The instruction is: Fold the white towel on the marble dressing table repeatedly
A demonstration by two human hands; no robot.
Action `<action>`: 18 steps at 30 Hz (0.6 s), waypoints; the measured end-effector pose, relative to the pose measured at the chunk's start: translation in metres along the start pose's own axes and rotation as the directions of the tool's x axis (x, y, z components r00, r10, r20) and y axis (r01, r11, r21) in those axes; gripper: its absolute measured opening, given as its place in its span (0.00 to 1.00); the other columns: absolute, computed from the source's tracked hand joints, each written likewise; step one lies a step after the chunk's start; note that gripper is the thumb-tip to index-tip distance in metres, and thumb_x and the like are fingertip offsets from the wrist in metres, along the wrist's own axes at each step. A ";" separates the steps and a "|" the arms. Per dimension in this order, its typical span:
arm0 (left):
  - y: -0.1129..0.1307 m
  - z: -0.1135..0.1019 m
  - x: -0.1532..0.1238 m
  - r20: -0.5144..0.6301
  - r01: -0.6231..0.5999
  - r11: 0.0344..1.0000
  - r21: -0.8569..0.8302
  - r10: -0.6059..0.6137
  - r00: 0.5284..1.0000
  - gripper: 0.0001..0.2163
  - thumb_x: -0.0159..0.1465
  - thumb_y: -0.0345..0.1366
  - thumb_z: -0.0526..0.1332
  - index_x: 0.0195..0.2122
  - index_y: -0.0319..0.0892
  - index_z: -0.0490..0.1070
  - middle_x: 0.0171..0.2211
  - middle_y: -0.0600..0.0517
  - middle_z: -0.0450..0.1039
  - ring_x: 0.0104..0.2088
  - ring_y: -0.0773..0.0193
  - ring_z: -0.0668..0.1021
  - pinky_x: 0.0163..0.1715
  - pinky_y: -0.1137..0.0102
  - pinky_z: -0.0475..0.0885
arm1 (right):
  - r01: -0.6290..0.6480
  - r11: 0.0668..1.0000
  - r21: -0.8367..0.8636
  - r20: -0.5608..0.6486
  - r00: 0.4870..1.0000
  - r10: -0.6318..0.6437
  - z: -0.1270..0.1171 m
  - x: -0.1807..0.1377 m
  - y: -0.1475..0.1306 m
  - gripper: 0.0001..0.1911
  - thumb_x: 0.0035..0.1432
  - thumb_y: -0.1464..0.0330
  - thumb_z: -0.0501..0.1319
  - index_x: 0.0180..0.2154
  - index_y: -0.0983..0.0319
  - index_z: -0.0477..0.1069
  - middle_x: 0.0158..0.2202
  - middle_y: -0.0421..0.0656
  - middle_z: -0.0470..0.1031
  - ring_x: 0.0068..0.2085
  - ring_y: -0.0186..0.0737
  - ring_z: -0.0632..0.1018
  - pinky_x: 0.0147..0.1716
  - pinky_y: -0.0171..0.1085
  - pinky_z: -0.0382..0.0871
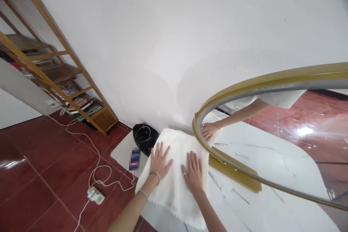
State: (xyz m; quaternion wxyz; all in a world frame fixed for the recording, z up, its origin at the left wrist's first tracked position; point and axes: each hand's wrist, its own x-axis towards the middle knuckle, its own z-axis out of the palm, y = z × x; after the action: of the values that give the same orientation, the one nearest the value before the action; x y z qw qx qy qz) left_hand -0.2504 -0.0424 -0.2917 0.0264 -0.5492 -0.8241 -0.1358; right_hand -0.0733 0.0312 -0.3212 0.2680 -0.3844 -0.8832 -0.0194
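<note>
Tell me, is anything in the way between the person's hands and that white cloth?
Nothing visible: the left hand and right hand both rest directly on the white cloth. The black bag and gold-framed mirror are off to either side, not in between.

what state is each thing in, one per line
White cloth: spread out, slightly rumpled
Left hand: flat on cloth, spread open
Right hand: flat on cloth, open
Phone: screen lit
Power strip: something plugged in
White cable: loosely looped
Mirror: standing
Black bag: slumped, opening unclear
</note>
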 end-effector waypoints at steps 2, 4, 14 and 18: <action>0.002 0.001 0.025 0.027 0.014 1.000 -0.024 -0.014 1.000 0.26 0.64 0.48 0.55 0.63 0.50 0.59 0.68 0.46 0.49 0.67 0.46 0.52 0.63 0.48 0.49 | -0.038 0.999 -0.001 -0.077 0.996 0.038 0.013 0.016 -0.001 0.28 0.68 0.64 0.47 0.65 0.67 0.50 0.61 0.57 0.64 0.63 0.53 0.62 0.58 0.54 0.57; 0.003 0.002 0.030 0.018 0.046 0.998 -0.041 -0.046 0.999 0.24 0.65 0.47 0.54 0.61 0.47 0.63 0.67 0.45 0.53 0.66 0.49 0.55 0.63 0.51 0.52 | -0.063 0.997 0.041 -0.086 0.994 0.066 0.018 0.019 -0.014 0.24 0.67 0.71 0.44 0.63 0.66 0.56 0.56 0.57 0.69 0.60 0.52 0.66 0.54 0.54 0.62; -0.029 0.005 -0.124 -0.283 0.196 0.981 -0.017 -0.192 0.940 0.29 0.67 0.42 0.48 0.68 0.51 0.40 0.68 0.48 0.47 0.67 0.50 0.53 0.61 0.49 0.55 | 0.184 0.961 0.206 0.119 0.970 -0.211 -0.042 -0.073 -0.098 0.35 0.62 0.55 0.55 0.66 0.53 0.49 0.67 0.45 0.53 0.66 0.53 0.58 0.60 0.54 0.58; -0.005 0.012 -0.138 -0.365 0.114 0.993 -0.023 -0.115 0.924 0.31 0.67 0.39 0.47 0.68 0.52 0.32 0.70 0.47 0.42 0.67 0.46 0.51 0.60 0.44 0.55 | 0.294 0.947 0.132 0.014 0.954 -0.298 -0.044 -0.098 -0.068 0.38 0.59 0.50 0.56 0.66 0.54 0.50 0.65 0.47 0.58 0.62 0.54 0.65 0.57 0.51 0.62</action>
State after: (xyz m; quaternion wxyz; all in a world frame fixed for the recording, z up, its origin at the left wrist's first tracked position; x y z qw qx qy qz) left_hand -0.1996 -0.1649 -0.3303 0.1710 -0.4652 -0.8354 -0.2375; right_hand -0.0451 -0.0922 -0.3199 0.2711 -0.2299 -0.9347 0.0041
